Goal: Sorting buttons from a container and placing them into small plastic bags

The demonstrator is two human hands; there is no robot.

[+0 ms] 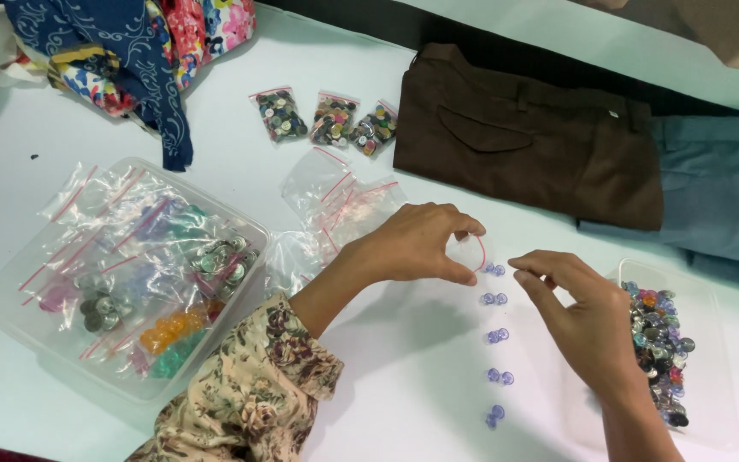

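A: What do the hands have?

B: From my seat, the left hand (pixel 416 244) pinches a small clear bag (pixel 467 253) by its mouth, thumb and fingers closed on the rim, out in the middle of the white table (pixel 387 376). The right hand (pixel 588 321) hovers just beside it with thumb and forefinger drawn close; I cannot tell whether anything sits between them.

A: And the buttons?

B: A column of pale purple buttons (pixel 496 335), laid in pairs, runs from under the bag toward the table's near edge, between the two hands. Just right of the right hand, near the right edge, a clear tray (pixel 712 342) holds a heap of mixed buttons.

A: Anything else?

B: A clear tub (pixel 10 299) of bagged buttons sits at the left edge (bags mostly see-through). Three filled bags (pixel 328 118) lie toward the far edge, empty ones just nearer, and brown trousers (pixel 532 137) lie folded at the far right.
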